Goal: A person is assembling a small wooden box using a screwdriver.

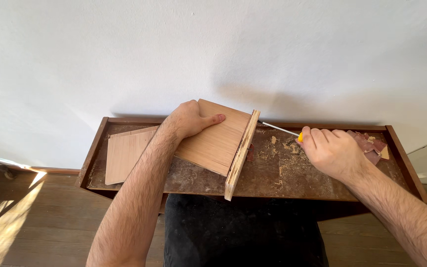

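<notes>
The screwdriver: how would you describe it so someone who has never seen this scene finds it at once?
Start at the long dark wooden tray against the white wall. The right hand grips a yellow handle, and a thin metal shaft runs up-left to the edge board of the wooden panels under the left hand. That screwdriver is the only metal, yellow-handled thing there.

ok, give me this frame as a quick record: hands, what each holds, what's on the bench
left hand: pressed flat on the plywood box, steadying it
right hand: gripping a screwdriver, yellow handle, shaft pointing at the box's end panel
box: tilted, resting on the tray, end panel facing right
loose panel: lies flat at the tray's left, apart from the box
sandpaper: reddish scraps at the tray's right end, beyond the right hand
debris: sawdust on the tray between box and right hand
screw: cannot tell
</notes>
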